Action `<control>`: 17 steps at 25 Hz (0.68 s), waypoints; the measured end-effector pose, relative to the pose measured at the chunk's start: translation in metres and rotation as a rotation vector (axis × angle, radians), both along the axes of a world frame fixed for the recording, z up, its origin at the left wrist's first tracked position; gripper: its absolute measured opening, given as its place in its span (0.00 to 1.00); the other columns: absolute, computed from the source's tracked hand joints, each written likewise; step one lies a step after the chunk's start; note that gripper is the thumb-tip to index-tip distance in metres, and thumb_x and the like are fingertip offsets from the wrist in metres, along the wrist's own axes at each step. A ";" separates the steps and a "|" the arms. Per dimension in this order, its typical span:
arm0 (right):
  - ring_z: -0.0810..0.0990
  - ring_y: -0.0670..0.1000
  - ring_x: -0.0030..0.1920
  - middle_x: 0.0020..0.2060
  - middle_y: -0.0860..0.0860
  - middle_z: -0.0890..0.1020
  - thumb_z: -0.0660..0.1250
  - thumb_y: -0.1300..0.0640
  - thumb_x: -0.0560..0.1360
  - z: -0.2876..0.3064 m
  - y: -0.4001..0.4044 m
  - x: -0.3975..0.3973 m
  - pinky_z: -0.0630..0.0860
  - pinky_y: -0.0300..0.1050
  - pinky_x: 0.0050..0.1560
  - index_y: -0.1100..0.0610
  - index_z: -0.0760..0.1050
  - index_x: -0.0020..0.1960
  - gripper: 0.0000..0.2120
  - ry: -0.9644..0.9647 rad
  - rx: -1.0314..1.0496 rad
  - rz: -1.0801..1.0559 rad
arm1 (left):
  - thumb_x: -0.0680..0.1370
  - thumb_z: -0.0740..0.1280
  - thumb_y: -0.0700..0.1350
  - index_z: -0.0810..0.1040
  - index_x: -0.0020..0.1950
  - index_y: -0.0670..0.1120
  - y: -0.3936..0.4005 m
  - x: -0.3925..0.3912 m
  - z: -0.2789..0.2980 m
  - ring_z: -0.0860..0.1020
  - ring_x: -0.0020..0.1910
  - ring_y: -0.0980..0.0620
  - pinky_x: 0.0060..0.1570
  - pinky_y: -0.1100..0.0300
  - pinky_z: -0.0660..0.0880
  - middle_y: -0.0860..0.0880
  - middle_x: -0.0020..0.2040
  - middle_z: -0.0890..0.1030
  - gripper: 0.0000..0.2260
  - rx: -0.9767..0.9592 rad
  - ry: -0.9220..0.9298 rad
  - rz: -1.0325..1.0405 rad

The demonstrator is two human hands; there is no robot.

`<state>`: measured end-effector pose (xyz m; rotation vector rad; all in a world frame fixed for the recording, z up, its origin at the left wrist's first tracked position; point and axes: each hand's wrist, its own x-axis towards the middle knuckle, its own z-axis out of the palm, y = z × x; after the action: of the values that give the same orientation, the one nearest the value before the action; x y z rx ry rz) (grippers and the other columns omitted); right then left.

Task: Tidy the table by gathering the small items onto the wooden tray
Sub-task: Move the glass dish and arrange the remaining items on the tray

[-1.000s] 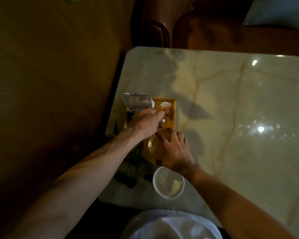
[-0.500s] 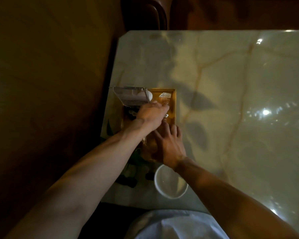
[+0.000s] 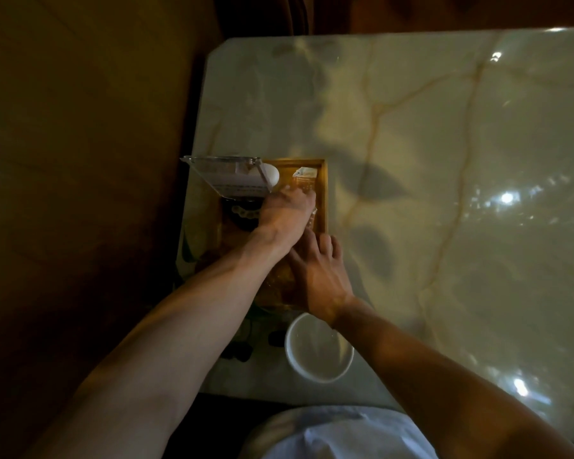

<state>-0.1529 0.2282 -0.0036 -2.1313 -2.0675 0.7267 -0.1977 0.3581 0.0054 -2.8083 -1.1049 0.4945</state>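
A wooden tray (image 3: pixel 322 193) lies lengthwise near the table's left edge. At its far end lies a pale packet (image 3: pixel 305 176). My left hand (image 3: pixel 284 215) hovers knuckles-up over the tray's middle with its fingers curled down, and a small translucent packet (image 3: pixel 313 215) pokes out beneath them. Flat on the tray's near half lies my right hand (image 3: pixel 317 273), fingers straight and pointing away from me, covering an amber glassy thing (image 3: pixel 279 286). My left forearm crosses above it.
A clear acrylic stand (image 3: pixel 226 175) with a white egg-shaped thing (image 3: pixel 273 175) stands at the tray's far-left corner, dark beaded items (image 3: pixel 242 213) beside it. A white bowl (image 3: pixel 318 349) sits near the front edge, small dark objects (image 3: pixel 236 352) to its left. The marble table (image 3: pixel 444 193) stretches right.
My left hand has slid farther up the tray toward the pale packet. My right hand has flattened and moved forward over the glassy thing.
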 end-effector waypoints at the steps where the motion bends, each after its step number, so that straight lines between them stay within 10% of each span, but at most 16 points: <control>1: 0.60 0.63 0.68 0.74 0.61 0.56 0.70 0.32 0.65 -0.001 0.000 0.001 0.58 0.66 0.70 0.46 0.49 0.78 0.51 -0.001 0.000 0.005 | 0.81 0.61 0.43 0.73 0.59 0.46 0.000 0.003 0.000 0.79 0.51 0.45 0.39 0.52 0.76 0.45 0.50 0.81 0.08 -0.003 0.000 0.011; 10: 0.55 0.62 0.70 0.75 0.58 0.53 0.68 0.31 0.66 -0.006 -0.002 0.011 0.55 0.65 0.73 0.45 0.48 0.78 0.49 0.037 -0.046 0.021 | 0.79 0.59 0.40 0.68 0.59 0.44 -0.003 -0.001 0.013 0.80 0.46 0.45 0.31 0.55 0.73 0.42 0.60 0.73 0.09 0.008 -0.049 -0.021; 17: 0.66 0.60 0.69 0.72 0.55 0.67 0.52 0.37 0.79 -0.023 -0.026 0.077 0.65 0.62 0.68 0.46 0.64 0.72 0.25 -0.087 0.152 -0.257 | 0.81 0.57 0.53 0.72 0.67 0.49 -0.006 -0.029 0.018 0.67 0.69 0.49 0.55 0.49 0.75 0.50 0.69 0.70 0.16 -0.409 -0.188 -0.066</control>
<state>-0.0758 0.2025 -0.0264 -2.3165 -1.7723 0.4382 -0.2271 0.3522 0.0231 -3.2939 -1.0375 0.5102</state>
